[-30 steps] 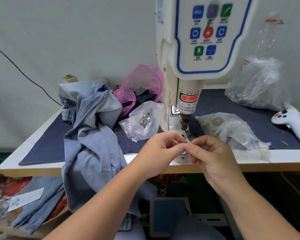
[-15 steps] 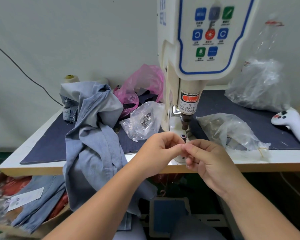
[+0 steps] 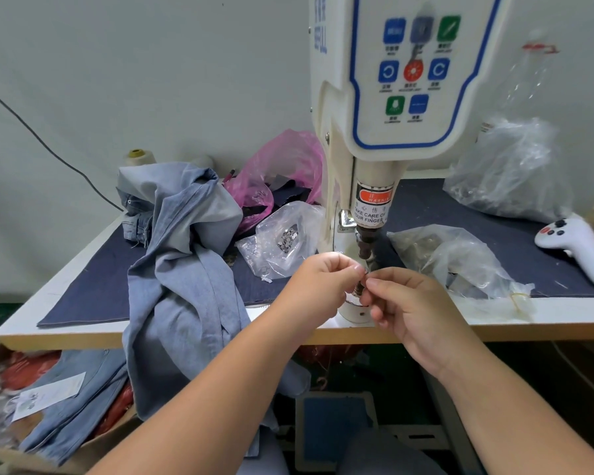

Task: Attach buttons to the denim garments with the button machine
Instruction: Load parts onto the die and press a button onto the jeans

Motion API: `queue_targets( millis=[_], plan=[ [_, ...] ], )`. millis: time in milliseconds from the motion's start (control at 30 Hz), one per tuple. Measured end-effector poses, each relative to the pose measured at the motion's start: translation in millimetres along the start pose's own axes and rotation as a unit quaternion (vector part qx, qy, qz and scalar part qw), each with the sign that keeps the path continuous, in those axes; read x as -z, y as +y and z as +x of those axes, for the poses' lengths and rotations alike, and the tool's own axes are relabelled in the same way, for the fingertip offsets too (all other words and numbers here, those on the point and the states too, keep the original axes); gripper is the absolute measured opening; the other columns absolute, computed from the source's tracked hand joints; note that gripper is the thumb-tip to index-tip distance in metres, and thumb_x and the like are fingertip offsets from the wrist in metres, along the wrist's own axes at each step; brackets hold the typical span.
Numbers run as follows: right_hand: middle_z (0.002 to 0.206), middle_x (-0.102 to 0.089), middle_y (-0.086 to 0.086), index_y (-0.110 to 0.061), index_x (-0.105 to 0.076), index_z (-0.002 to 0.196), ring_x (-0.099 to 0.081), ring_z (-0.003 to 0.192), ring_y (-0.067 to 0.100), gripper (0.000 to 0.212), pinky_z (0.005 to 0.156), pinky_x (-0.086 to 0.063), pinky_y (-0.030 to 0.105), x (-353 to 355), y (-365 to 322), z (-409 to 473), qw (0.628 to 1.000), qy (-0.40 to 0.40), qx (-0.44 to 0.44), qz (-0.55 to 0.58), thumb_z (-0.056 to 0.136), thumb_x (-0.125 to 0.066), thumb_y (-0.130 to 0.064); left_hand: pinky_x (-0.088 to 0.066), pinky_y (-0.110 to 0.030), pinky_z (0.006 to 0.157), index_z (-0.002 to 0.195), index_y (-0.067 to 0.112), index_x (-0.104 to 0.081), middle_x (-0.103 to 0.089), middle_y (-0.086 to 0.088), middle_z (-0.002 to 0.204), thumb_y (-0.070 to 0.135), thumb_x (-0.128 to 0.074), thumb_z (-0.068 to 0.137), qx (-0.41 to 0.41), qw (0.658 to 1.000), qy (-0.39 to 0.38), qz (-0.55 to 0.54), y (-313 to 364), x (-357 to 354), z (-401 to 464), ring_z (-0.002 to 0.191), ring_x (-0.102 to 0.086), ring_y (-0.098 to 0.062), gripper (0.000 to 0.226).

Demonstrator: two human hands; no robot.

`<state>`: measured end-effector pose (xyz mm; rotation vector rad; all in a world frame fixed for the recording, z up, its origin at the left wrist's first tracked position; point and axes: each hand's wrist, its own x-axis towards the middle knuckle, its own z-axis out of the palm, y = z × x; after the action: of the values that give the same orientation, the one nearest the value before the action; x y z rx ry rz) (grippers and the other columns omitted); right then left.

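Pinching a small metal button (image 3: pixel 365 273) between both sets of fingertips, your left hand (image 3: pixel 318 286) and right hand (image 3: pixel 414 308) meet just in front of the machine (image 3: pixel 391 132), right below its punch (image 3: pixel 365 242). Seat the piece squarely on the lower die, then pull your fingers clear before pressing. The garment (image 3: pixel 182 269) lies heaped to the left on the table (image 3: pixel 83 332); you will need it flat over the die next.

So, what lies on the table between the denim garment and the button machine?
In the head view, a clear plastic bag holding small metal pieces lies between the denim garment and the button machine, on the dark blue mat.
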<state>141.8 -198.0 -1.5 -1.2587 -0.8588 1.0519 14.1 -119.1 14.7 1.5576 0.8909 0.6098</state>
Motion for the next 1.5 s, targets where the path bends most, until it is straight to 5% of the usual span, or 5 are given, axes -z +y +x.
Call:
queue_targets(
  millis=[733,933,1133,1333,1500],
  plan=[
    [0.07,-0.068,0.006,-0.025,-0.077,0.074,-0.056,0.059,0.016,0.031,0.055,-0.043,0.026,8.2,4.5,-5.4,0.999,0.034,-0.013,-0.021,0.095,-0.06,-0.011,-0.023,-0.023,0.047,0.07,0.017,-0.047,-0.036,-0.001,0.062,0.009,-0.049,0.099,0.052,0.995,0.027,-0.081,5.4,-12.0,13.0,0.049,-0.028,-0.011,0.03],
    [0.07,-0.068,0.005,-0.024,-0.077,0.076,-0.056,0.059,0.015,0.029,0.055,-0.043,0.025,9.4,7.1,-6.3,0.999,0.035,-0.011,-0.028,0.096,-0.06,-0.011,-0.025,-0.019,0.045,0.072,0.019,-0.053,-0.045,0.007,0.059,0.009,-0.051,0.097,0.073,0.987,0.014,-0.145,1.1,-10.7,12.1,0.047,-0.034,-0.008,0.027],
    [0.068,-0.067,0.005,-0.023,-0.077,0.072,-0.055,0.057,0.013,0.031,0.052,-0.043,0.024,10.1,9.4,-7.7,0.999,0.029,-0.013,-0.015,0.094,-0.061,-0.01,-0.02,-0.018,0.036,0.078,0.014,-0.057,-0.041,0.004,0.058,0.01,-0.06,0.092,0.15,0.944,0.001,-0.294,3.2,-8.9,10.6,0.044,-0.028,-0.007,0.016],
    [0.068,-0.067,0.004,-0.022,-0.076,0.074,-0.054,0.056,0.012,0.028,0.052,-0.043,0.024,10.9,11.3,-9.2,0.999,0.029,-0.018,-0.01,0.094,-0.061,-0.01,-0.013,-0.015,0.036,0.093,0.011,-0.053,-0.029,0.006,0.059,0.005,-0.045,0.094,0.189,0.888,-0.053,-0.416,3.3,-5.4,7.2,0.04,-0.022,-0.005,0.01],
    [0.069,-0.067,0.005,-0.022,-0.076,0.074,-0.054,0.057,0.013,0.028,0.052,-0.042,0.025,12.1,13.0,-11.4,0.999,0.029,-0.021,-0.016,0.094,-0.061,-0.011,-0.013,-0.014,0.034,0.111,0.008,-0.051,-0.024,0.007,0.056,0.001,-0.042,0.081,0.182,0.871,-0.087,-0.448,1.3,-3.7,6.4,0.037,-0.021,-0.004,0.032]
  ],
)
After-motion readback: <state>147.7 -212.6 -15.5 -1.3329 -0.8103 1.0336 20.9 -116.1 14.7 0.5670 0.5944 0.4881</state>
